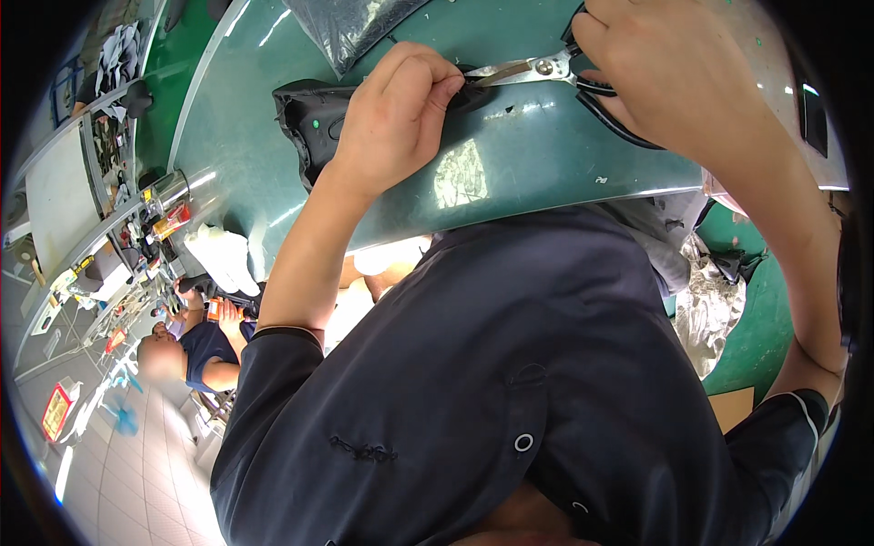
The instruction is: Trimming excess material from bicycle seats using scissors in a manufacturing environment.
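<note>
On the green table top (510, 173) lies a black, glossy, soft piece (314, 123) that looks like leather, with a small green dot on it. My left hand (398, 114) pinches the right end of this piece between thumb and fingers. From the right, my right hand (660, 68) grips a pair of scissors (546, 68) by its black handles. The silver blades point left and reach the pinched edge beside my left fingertips. Whether the blades have closed on the material is too small to tell.
A clear plastic bag with dark contents (350, 27) lies beyond my left hand. A black phone-like object (813, 118) rests at the far right. Below the table at right hangs a crumpled silvery bag (710, 314). Another person (205, 350) sits at the left, holding something orange.
</note>
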The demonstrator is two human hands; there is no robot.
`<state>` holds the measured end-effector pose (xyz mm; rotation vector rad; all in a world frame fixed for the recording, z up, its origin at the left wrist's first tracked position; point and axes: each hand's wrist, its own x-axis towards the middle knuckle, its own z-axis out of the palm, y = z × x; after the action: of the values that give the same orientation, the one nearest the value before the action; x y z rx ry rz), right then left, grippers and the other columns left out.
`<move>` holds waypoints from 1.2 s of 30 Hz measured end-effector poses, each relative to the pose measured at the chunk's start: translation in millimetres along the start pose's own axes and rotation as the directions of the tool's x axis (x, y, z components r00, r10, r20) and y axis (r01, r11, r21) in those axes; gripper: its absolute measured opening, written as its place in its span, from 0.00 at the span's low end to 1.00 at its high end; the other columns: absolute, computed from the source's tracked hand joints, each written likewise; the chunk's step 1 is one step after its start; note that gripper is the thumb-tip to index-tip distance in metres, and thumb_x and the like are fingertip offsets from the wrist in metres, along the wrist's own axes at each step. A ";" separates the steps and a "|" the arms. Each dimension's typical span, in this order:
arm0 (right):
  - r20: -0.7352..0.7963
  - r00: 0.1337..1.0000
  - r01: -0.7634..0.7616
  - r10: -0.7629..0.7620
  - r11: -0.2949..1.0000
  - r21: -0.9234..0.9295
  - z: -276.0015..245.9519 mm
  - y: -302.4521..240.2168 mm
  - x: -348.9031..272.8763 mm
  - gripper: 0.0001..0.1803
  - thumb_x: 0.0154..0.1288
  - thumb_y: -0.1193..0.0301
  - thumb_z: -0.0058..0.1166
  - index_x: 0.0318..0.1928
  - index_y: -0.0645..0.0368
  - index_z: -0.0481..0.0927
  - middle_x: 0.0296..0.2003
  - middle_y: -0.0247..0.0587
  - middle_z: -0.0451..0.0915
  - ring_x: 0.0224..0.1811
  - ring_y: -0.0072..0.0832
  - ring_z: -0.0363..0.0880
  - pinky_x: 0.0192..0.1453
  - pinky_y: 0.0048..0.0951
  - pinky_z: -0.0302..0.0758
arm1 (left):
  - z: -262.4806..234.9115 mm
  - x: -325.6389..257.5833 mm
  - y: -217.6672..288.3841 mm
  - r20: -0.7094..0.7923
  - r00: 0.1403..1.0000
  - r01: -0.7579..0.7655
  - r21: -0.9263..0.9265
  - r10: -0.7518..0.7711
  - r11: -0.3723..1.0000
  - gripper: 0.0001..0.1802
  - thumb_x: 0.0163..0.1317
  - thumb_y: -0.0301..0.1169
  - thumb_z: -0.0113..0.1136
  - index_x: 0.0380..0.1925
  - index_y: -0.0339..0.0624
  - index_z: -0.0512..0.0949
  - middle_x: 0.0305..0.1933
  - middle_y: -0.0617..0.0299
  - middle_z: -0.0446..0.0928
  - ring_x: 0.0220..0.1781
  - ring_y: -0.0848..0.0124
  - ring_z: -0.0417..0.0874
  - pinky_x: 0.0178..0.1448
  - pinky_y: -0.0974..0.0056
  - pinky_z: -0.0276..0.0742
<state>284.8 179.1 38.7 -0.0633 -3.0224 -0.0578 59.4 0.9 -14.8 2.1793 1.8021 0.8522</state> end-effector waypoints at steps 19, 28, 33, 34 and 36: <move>0.186 0.979 0.076 -0.082 0.996 0.036 0.2 18.2 14.3 0.11 0.54 0.63 0.63 0.31 0.58 0.85 0.29 0.42 0.85 0.33 0.43 0.87 0.38 0.41 0.83 | -7.2 -0.6 -12.3 0.057 0.981 0.196 -0.295 -0.187 0.935 0.01 0.70 0.21 0.62 0.38 0.34 0.79 0.39 0.57 0.79 0.36 0.66 0.80 0.41 0.66 0.77; 0.124 0.992 0.019 -0.020 1.000 0.007 -10.3 15.3 13.5 0.17 0.50 0.59 0.70 0.36 0.57 0.83 0.36 0.38 0.81 0.42 0.38 0.81 0.46 0.36 0.80 | -14.5 -1.3 -23.0 0.188 0.954 0.300 -0.525 -0.235 0.797 0.03 0.73 0.22 0.60 0.38 0.33 0.79 0.41 0.63 0.77 0.37 0.76 0.76 0.40 0.70 0.76; 0.113 0.990 0.080 -0.080 0.997 -0.001 3.1 17.5 27.5 0.17 0.51 0.59 0.70 0.36 0.57 0.84 0.37 0.38 0.82 0.43 0.38 0.82 0.47 0.37 0.80 | -14.8 -2.5 -26.4 0.193 0.960 0.278 -0.543 -0.205 0.793 0.03 0.73 0.22 0.61 0.39 0.34 0.80 0.40 0.63 0.77 0.39 0.74 0.77 0.45 0.68 0.76; 0.127 0.986 0.109 -0.105 0.994 -0.030 3.1 17.6 30.9 0.17 0.52 0.60 0.69 0.37 0.57 0.84 0.37 0.39 0.82 0.44 0.39 0.83 0.48 0.37 0.80 | -14.8 -2.9 -28.2 0.182 0.966 0.252 -0.533 -0.181 0.808 0.03 0.73 0.22 0.61 0.39 0.34 0.80 0.40 0.63 0.77 0.40 0.73 0.77 0.47 0.68 0.76; 0.234 0.969 0.089 -0.083 0.996 -0.015 -6.9 16.2 39.3 0.16 0.53 0.60 0.68 0.37 0.57 0.84 0.37 0.40 0.83 0.44 0.39 0.83 0.48 0.37 0.81 | -12.4 -0.8 -29.1 0.162 0.974 0.223 -0.534 -0.161 0.816 0.03 0.73 0.23 0.61 0.39 0.34 0.80 0.40 0.62 0.78 0.41 0.72 0.77 0.48 0.67 0.75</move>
<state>247.4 196.5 50.7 0.0642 -3.2588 -0.1040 28.3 4.6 -19.1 1.6129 1.4545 1.0240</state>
